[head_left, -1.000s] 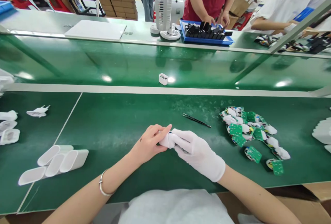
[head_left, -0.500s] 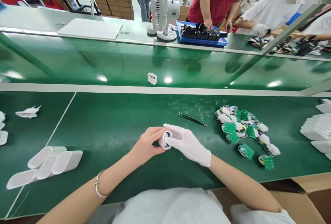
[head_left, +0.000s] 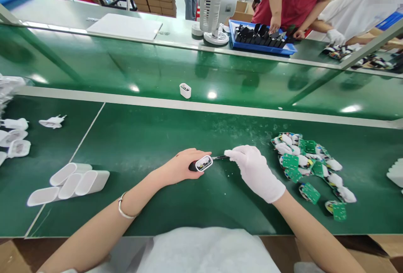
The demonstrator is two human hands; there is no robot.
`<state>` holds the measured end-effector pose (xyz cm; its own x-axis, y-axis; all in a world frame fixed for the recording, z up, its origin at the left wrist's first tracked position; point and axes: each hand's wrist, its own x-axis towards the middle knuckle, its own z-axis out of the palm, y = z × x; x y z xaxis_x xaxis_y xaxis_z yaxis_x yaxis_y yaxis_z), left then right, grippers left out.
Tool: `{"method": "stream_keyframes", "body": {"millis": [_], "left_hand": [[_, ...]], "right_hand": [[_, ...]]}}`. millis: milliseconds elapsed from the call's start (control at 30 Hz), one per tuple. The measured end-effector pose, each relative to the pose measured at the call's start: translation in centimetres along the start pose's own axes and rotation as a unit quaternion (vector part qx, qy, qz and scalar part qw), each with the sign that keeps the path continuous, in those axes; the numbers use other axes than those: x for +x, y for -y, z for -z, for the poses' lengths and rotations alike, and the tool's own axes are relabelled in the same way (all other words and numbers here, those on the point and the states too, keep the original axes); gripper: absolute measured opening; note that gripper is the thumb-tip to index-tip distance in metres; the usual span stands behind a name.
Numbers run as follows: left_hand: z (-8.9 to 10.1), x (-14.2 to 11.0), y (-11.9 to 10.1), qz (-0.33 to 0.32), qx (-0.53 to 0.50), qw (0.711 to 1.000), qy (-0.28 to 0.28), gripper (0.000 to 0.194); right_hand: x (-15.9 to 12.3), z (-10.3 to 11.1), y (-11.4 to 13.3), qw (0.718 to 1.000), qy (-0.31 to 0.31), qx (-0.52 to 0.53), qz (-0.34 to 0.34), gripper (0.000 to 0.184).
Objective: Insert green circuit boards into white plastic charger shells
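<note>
My bare left hand (head_left: 182, 166) is closed around a white oval plastic housing (head_left: 197, 167). Its opening faces me, and small electronic parts show inside. In a white glove, my right hand (head_left: 253, 172) pinches black tweezers (head_left: 219, 157), whose tips point left to the housing's right edge; whether they touch it I cannot tell. To the right lies a pile of green circuit boards (head_left: 290, 161) with white pieces. Several empty white sleeves (head_left: 83, 182) lie on their sides at the left.
Another filled white housing (head_left: 185, 91) stands on the green ledge beyond the pale rail (head_left: 151, 104). White plug parts (head_left: 53, 122) lie at the left. Farther back are a fan (head_left: 217, 8), a blue tray (head_left: 264, 48) of black parts and people working.
My right hand has left the housing, picked up the tweezers from the table and brought them back toward it. The housing stays in my left hand. The view has shifted left.
</note>
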<state>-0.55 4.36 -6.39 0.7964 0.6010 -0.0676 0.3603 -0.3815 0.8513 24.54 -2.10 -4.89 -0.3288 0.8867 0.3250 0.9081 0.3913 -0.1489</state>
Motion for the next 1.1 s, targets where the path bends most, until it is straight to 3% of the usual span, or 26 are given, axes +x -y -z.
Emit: {"method": "stream_keyframes", "body": {"millis": [167, 433, 667, 867, 1100], "left_hand": [[0.5, 0.1, -0.5, -0.003, 0.012, 1.0, 0.026, 0.042], [0.8, 0.2, -0.7, 0.018, 0.009, 0.999, 0.041, 0.04], [0.9, 0.2, -0.9, 0.009, -0.002, 0.998, 0.055, 0.022], [0.9, 0.1, -0.8, 0.013, -0.004, 0.999, 0.046, 0.025], [0.8, 0.2, -0.8, 0.007, -0.007, 0.999, 0.051, 0.029]], "right_hand": [[1.2, 0.6, 1.6, 0.993, -0.018, -0.095, 0.062, 0.044], [1.9, -0.4, 1.5, 0.995, -0.023, -0.073, 0.067, 0.05], [3.1, 0.4, 1.0, 0.979, 0.075, -0.125, 0.145, 0.059], [3.2, 1.1, 1.2, 0.989, 0.066, -0.08, 0.109, 0.055], [2.7, 0.5, 1.4, 0.984, 0.086, -0.091, 0.123, 0.058]]}}
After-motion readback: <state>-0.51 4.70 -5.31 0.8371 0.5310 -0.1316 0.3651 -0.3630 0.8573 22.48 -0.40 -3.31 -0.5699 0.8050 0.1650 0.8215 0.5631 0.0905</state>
